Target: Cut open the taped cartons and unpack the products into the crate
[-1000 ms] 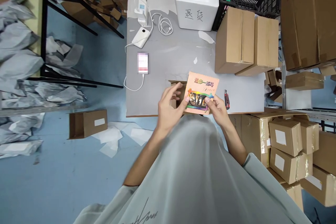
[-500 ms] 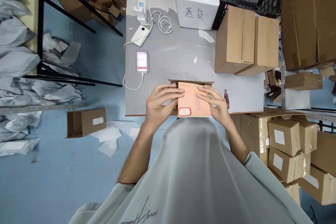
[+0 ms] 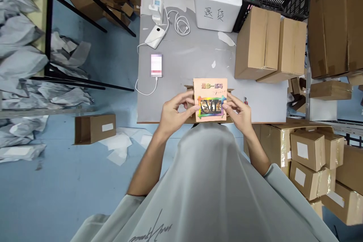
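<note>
On the left side of the gray table (image 3: 184, 60), past the plugged-in phone (image 3: 156, 65), your left hand (image 3: 173, 114) pinches one edge of the peach-colored book (image 3: 210, 96), thumb on top and other fingers partly hidden. A moment ago its back faced you, but now the front cover is up, above the cardboard box (image 3: 188, 87) whose flaps poke out, so you can see the title and picture right way up. Your right hand (image 3: 240, 114) pinches the other edge, thumb on top, near the utility knife (image 3: 245, 100).
</note>
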The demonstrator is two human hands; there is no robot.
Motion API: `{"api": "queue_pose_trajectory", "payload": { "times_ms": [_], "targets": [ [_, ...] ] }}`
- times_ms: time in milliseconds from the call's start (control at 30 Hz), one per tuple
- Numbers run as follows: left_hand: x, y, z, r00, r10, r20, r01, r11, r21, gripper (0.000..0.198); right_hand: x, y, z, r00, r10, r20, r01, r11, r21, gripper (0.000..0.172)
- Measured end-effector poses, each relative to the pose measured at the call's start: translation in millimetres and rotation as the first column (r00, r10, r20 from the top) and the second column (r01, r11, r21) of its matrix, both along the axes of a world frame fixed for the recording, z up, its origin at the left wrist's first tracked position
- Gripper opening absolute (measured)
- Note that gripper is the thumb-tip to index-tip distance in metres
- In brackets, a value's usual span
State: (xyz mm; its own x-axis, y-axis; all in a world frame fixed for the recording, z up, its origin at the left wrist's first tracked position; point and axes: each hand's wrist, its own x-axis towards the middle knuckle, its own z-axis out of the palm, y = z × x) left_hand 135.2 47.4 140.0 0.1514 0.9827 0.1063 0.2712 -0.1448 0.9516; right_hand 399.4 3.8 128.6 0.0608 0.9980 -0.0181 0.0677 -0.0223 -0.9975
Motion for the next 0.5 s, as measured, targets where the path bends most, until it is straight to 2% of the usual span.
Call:
{"api": "queue_pose_trajectory", "payload": {
  "times_ms": [67, 200, 333, 400, 500],
  "targets": [
    [4, 1, -0.2, 0.999, 0.005, 0.047, -0.003, 0.999, -0.051, 0.058, -2, 3, -0.4, 0.999, -0.005, -0.054, 0.002, 0.998, -0.056, 0.064],
    [6, 3, 3.2, 0.998, 0.015, 0.063, -0.009, 0.995, -0.102, 0.055, 0, 7, 5.1, 0.995, -0.003, -0.104, -0.013, 0.989, -0.147, 0.055],
    [6, 10, 5.4, 0.991, -0.063, 0.114, 0.087, 0.972, -0.217, 0.054, 7, 13, 8.2, 0.965, 0.080, -0.248, -0.154, 0.943, -0.296, 0.059],
    [7, 15, 3.4, 0.989, -0.068, 0.128, 0.102, 0.954, -0.282, 0.053, 9, 17, 4.0, 0.952, 0.085, -0.293, -0.189, 0.918, -0.349, 0.060],
    [9, 23, -3.3, 0.991, -0.049, 0.121, 0.089, 0.933, -0.348, 0.051, 8, 22, -7.5, 0.960, 0.048, -0.274, -0.155, 0.911, -0.383, 0.065]
  ]
}}
